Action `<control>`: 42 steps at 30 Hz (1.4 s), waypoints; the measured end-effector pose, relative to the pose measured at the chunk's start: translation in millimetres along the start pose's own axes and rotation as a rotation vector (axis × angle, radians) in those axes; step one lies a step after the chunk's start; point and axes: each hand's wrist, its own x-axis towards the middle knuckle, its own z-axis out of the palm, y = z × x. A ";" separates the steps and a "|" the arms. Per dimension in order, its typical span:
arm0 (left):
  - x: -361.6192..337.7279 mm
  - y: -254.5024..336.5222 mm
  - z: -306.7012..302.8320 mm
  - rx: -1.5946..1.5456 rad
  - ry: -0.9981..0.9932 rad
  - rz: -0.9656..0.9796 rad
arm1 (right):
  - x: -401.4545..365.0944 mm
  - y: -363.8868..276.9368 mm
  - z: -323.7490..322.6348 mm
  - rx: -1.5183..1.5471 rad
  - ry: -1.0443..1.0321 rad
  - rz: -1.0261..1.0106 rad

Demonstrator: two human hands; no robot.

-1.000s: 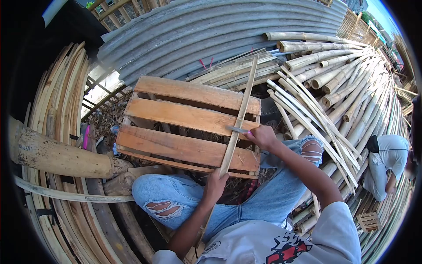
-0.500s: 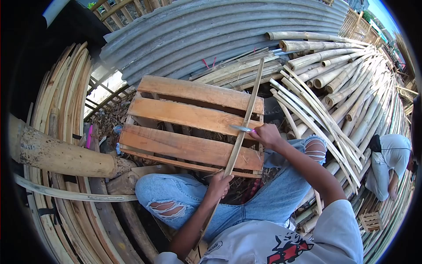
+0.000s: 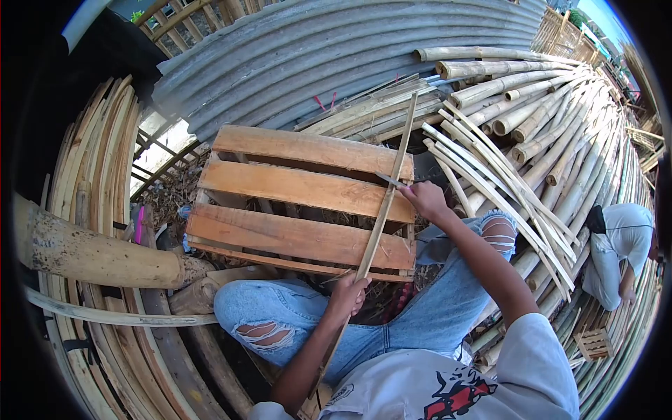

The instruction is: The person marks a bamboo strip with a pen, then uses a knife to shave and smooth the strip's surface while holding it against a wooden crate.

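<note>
A long, thin bamboo strip slants across the right part of a slatted wooden crate. My left hand is wrapped round the strip just below the crate's near edge, and the strip's lower end runs down past my forearm. In my right hand is a knife, gripped by its handle, with the blade lying across the strip over the crate's right side. My right fingers are closed. The crate stands before my bent knees.
Bamboo poles and split strips are piled at the right. A thick bamboo pole and long slats lie at the left. Corrugated sheeting stands behind the crate. Another person crouches at the far right.
My right hand and the knife have moved slightly up along the strip, and the blade now points more up and left. My left hand keeps its hold. The view has shifted a little.
</note>
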 end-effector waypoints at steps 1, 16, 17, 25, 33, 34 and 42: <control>-1.0 -1.6 -2.2 -0.042 -0.021 -0.033 | -8.2 -2.3 3.1 0.020 -0.039 -0.036; -0.3 -1.2 -7.0 -0.437 -0.220 -0.161 | 14.1 -9.1 -3.9 -0.040 0.009 -0.055; -1.5 -6.8 -11.4 -0.466 -0.245 -0.179 | 7.8 -9.1 4.0 -0.009 -0.018 -0.115; -12.9 -6.1 -13.0 -0.425 -0.224 -0.199 | 21.7 2.6 -10.9 -0.071 -0.094 -0.049; -27.2 -14.8 -7.9 -0.345 -0.206 -0.218 | 58.2 53.9 -30.4 -0.158 0.125 0.238; -30.2 -18.9 -8.7 -0.346 -0.203 -0.226 | 55.2 50.3 -30.6 -0.036 0.116 0.299; -35.0 -30.1 -10.2 -0.428 -0.251 -0.237 | 50.5 17.7 7.3 1.058 -0.124 0.443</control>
